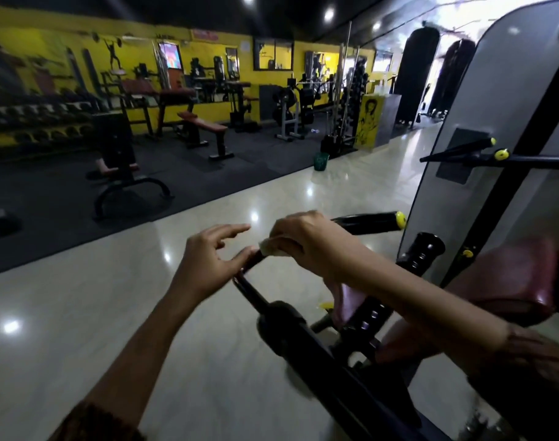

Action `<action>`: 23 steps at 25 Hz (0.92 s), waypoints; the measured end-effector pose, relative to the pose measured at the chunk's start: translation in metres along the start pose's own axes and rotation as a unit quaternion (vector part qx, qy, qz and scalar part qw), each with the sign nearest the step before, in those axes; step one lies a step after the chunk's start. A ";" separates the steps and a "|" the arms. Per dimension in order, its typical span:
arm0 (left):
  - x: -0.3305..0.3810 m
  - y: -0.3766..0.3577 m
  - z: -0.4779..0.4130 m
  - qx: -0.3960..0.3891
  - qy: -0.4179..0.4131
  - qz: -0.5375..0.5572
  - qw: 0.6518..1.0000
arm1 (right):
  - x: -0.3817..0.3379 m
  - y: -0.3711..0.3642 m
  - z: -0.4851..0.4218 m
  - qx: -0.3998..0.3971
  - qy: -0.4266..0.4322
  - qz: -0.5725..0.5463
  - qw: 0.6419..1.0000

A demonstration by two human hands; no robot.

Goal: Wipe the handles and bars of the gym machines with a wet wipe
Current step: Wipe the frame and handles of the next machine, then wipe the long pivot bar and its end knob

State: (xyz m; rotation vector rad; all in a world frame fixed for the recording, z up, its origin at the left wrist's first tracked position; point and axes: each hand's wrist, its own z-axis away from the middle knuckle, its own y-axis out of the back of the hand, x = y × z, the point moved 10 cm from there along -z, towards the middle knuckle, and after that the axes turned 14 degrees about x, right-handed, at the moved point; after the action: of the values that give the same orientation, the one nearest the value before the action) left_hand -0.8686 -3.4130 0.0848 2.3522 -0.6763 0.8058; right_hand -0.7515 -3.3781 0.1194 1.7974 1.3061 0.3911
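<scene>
One glossy pale tiled floor (pixel 80 313) spreads under and to the left of the handle (pixel 251 289), with round light glints on it. Beyond the handle lies one matt black mat (pixel 65 186), and behind that one yellow wall (pixel 208 58) with dark figures painted on it; the benches and racks there are too blurred to count. Up and to the right of the handle stands one smooth grey panel (pixel 510 90) with rounded corners, cut off by the right edge. Two maroon cushions (pixel 510 275) belong to the machine: a big one to the right of the handle, and a narrower one partly hidden behind the right forearm. The handle itself is a thin black round bar, bent, its upper stretch covered by fingers and its lower end running into a thicker black sleeve. A second, fatter black grip (pixel 367 222) juts out beyond and to the right of it. The right hand (pixel 306 240) is wrapped round the handle's upper end, fingers curled over one crumpled white wipe (pixel 271 248) pressed on the bar. The left hand (pixel 208 259) is just left of the handle, fingers spread and loose, thumb lying against the bar beside the wipe. Four small yellow caps (pixel 400 219) show on bar ends and knobs to the right of the handle. One small green bucket (pixel 321 161) stands far beyond the handle at the mat's edge.
</scene>
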 end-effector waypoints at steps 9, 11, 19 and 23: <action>-0.220 0.149 -0.094 -0.002 0.201 -0.133 0.971 | -0.053 -0.181 -0.201 -0.047 -0.133 -0.043 0.989; -0.254 0.199 -0.092 0.047 0.242 -0.117 0.962 | -0.081 -0.222 -0.221 -0.034 -0.149 -0.112 0.982; -0.338 0.347 -0.078 0.094 0.286 -0.140 0.943 | -0.185 -0.339 -0.299 -0.092 -0.059 -0.224 0.968; -0.376 0.402 -0.081 0.084 0.307 -0.181 0.931 | -0.237 -0.405 -0.341 -0.141 0.011 -0.254 0.957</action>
State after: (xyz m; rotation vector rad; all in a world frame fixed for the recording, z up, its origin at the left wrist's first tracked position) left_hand -1.4050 -3.5459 0.0237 2.0856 0.0920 1.3662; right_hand -1.3275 -3.3992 0.0544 1.1714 1.5802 0.2914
